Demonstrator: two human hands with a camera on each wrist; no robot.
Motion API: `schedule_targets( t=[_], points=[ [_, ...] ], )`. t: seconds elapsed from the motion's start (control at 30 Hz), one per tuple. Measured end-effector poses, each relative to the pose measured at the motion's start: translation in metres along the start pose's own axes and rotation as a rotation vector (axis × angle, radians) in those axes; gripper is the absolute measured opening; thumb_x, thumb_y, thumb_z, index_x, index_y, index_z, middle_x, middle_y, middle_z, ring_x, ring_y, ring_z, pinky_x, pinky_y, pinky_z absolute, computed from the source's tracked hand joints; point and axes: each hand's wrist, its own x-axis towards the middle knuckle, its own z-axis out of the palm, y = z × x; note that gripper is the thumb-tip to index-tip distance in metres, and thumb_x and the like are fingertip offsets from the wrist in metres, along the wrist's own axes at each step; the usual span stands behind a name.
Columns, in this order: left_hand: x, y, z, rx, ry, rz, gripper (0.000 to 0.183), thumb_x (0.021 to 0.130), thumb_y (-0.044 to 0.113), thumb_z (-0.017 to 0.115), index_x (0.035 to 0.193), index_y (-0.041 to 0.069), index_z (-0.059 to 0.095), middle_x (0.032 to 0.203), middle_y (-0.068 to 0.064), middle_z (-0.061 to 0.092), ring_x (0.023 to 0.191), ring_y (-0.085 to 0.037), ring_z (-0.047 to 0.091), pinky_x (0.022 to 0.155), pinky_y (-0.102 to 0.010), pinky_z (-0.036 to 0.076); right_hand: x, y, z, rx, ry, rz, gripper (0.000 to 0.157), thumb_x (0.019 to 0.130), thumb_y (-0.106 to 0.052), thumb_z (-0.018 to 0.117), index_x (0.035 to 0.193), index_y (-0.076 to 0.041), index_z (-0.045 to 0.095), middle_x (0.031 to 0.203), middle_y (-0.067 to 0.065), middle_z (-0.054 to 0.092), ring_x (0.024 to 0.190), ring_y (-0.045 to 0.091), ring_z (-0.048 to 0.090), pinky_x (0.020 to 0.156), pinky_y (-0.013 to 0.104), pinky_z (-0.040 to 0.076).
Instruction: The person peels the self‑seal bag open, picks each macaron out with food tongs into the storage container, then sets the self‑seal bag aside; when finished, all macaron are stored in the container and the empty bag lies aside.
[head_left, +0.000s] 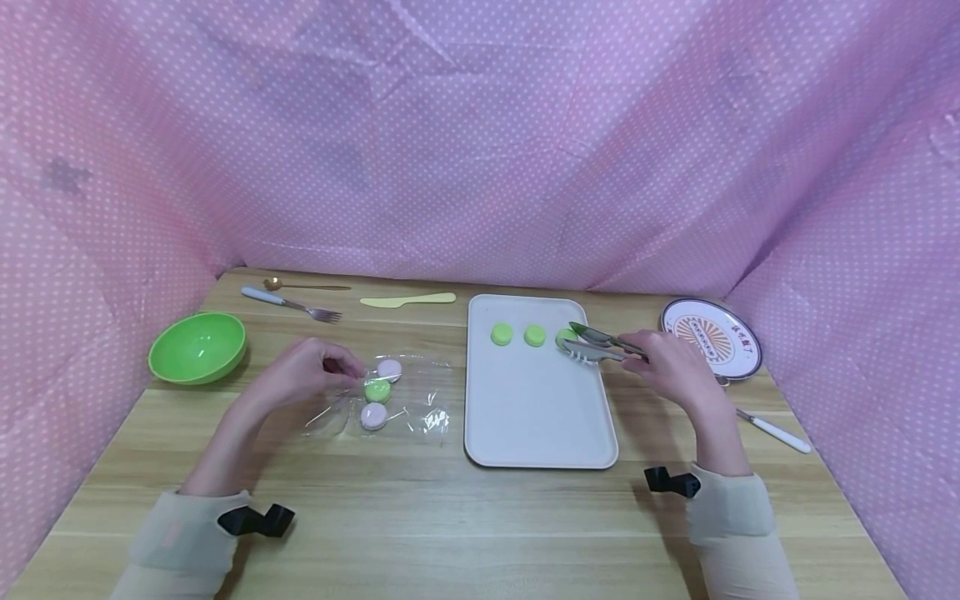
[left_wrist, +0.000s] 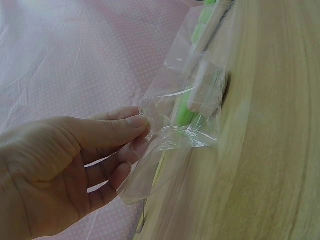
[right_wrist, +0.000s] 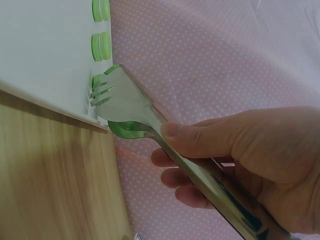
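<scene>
Tongs (head_left: 588, 352) sit in the right hand's (head_left: 667, 367) curled grip, tips parted at a green macaron (head_left: 565, 334) near one o'clock on the pale tray (head_left: 542, 417) — whether they squeeze it, I cannot tell. Two more green macarons (head_left: 502, 334) lie toward eleven and twelve. At the tray's nine o'clock rests a clear wrapper (head_left: 423, 400) (three macarons (head_left: 377, 391) show through it: pink, green, pink) — the left hand (head_left: 318, 371) pinches its ten o'clock side. Farther toward nine stands a green bowl (head_left: 198, 348).
</scene>
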Motion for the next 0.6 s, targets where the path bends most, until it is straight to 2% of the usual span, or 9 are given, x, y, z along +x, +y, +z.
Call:
schedule_targets(
  t=[0.23, 0.43, 0.6],
  points=[
    [0.0, 0.0, 0.001, 0.004, 0.013, 0.002, 0.017, 0.075, 0.025, 0.079, 0.091, 0.02, 0.073, 0.085, 0.007, 0.072, 0.074, -0.011, 0.061, 0.064, -0.022, 0.049, -0.001, 0.0, -0.001, -0.003, -0.005, 0.005, 0.035, 0.083, -0.02, 0.07, 0.116, -0.012, 0.066, 0.086, 0.003, 0.069, 0.064, 0.014, 0.055, 0.056, 0.033, 0.043],
    [0.0, -0.002, 0.0, 0.037, 0.032, 0.008, 0.016, 0.076, 0.025, 0.078, 0.09, 0.022, 0.073, 0.084, 0.008, 0.072, 0.075, -0.009, 0.062, 0.066, -0.021, 0.049, -0.006, -0.004, -0.008, 0.016, 0.018, -0.002, 0.039, 0.083, -0.022, 0.071, 0.12, -0.01, 0.063, 0.092, 0.007, 0.071, 0.071, 0.017, 0.063, 0.06, 0.036, 0.048],
    [0.0, -0.006, -0.002, 0.052, 0.039, 0.003, 0.019, 0.075, 0.028, 0.078, 0.093, 0.021, 0.073, 0.084, 0.009, 0.072, 0.075, -0.008, 0.062, 0.066, -0.021, 0.049, -0.007, -0.028, -0.011, 0.085, 0.054, -0.096, 0.036, 0.084, -0.023, 0.07, 0.119, -0.015, 0.064, 0.1, 0.003, 0.072, 0.08, 0.017, 0.066, 0.069, 0.04, 0.052]
  ],
)
